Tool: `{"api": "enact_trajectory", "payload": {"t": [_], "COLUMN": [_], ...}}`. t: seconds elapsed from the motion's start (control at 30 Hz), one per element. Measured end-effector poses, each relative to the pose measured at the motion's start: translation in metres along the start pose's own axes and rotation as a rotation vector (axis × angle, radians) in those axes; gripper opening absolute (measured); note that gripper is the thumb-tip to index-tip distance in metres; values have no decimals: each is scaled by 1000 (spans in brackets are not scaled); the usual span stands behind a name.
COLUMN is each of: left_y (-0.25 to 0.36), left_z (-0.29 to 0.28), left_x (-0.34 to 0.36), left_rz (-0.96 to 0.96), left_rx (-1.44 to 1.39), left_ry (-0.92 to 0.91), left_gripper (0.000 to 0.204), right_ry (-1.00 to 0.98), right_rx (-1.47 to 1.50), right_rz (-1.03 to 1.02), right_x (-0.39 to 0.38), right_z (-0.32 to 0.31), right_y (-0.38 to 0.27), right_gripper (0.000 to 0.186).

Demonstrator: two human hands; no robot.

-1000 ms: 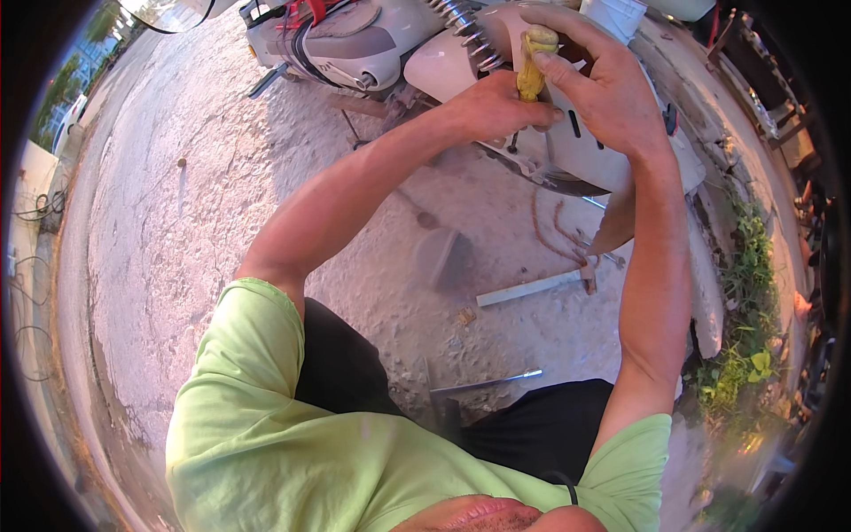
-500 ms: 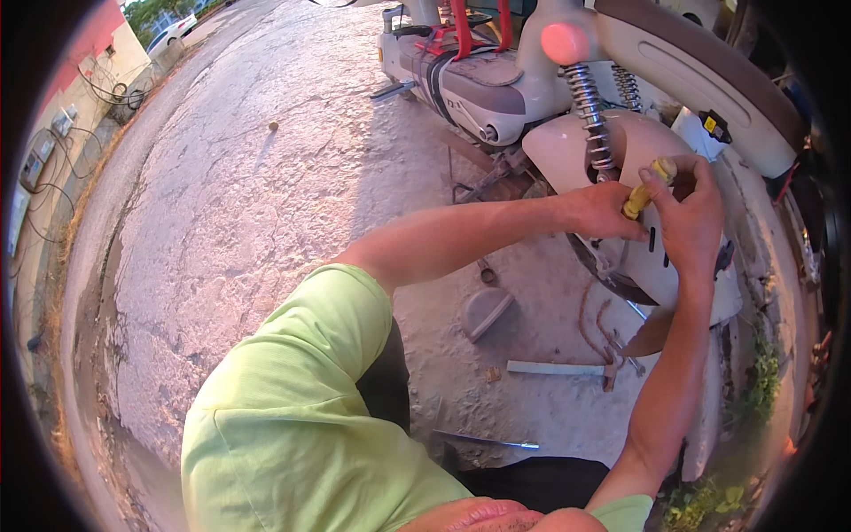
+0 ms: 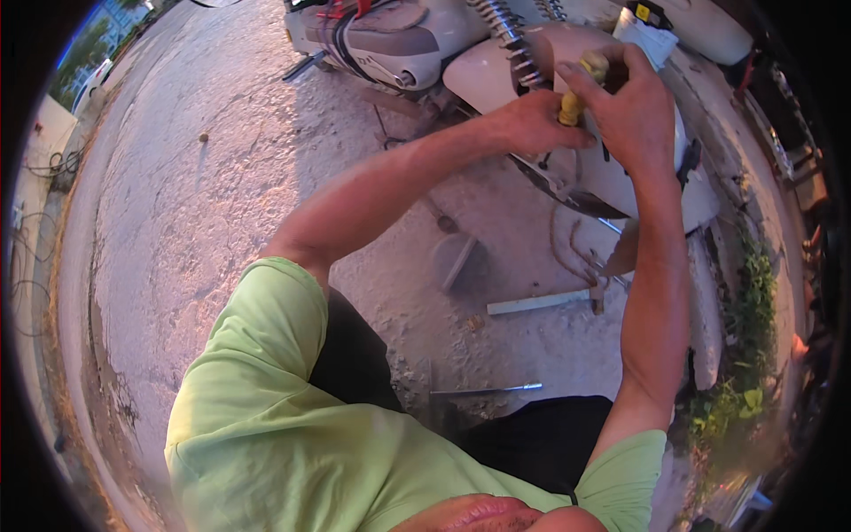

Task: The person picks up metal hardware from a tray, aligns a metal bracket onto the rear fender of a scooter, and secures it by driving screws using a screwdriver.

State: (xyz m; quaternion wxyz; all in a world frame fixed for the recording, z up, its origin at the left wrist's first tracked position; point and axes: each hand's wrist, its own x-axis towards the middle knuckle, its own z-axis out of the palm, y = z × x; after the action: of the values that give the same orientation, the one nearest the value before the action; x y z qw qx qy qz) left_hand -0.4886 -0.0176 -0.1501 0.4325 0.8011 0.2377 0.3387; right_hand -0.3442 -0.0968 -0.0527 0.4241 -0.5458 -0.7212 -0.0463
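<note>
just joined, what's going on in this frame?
A person in a light green shirt crouches over a cream-coloured scooter on rough concrete ground. Both hands meet on a yellow-handled tool held against the scooter's bodywork: the left hand grips low on the handle, the right hand wraps over its top. A thin metal rod and a white strip lie on the ground near the knees. What the tool tip engages is hidden.

Yellow tool handle (image 3: 574, 102) mostly hidden by hands; its tip unseen.
</note>
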Motion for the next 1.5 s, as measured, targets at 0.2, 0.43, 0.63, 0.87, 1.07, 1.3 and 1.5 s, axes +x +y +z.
{"api": "enact_trajectory", "payload": {"t": [0.2, 0.43, 0.63, 0.87, 1.07, 1.3, 1.5], "left_y": [1, 14, 22, 13, 12, 54, 106], "left_z": [-6, -4, -10, -5, -10, -50, -32], "left_x": [-4, -6, -11, -8, -6, -10, 8], "left_rz": [-141, -135, -215, -130, -212, 111, 127], "left_rx": [90, 70, 126, 125, 250, 3, 52], "left_ry": [-61, -23, -60, -54, -91, 77, 284], "left_gripper": [47, 43, 41, 41, 44, 32, 39], "right_ry": [-112, -31, -58, 68, -21, 82, -93], "right_rx": [360, 191, 245, 321, 331, 300, 102], "right_rz": [-23, 18, 11, -111, 33, 146, 146], "right_x": [-2, -8, -3, -3, -1, -8, -21], "right_z": [-15, -9, -11, 1, -5, 11, 30], "right_y": [-12, -29, -29, -16, -16, -1, 8], "right_gripper": [31, 36, 41, 43, 43, 38, 45]}}
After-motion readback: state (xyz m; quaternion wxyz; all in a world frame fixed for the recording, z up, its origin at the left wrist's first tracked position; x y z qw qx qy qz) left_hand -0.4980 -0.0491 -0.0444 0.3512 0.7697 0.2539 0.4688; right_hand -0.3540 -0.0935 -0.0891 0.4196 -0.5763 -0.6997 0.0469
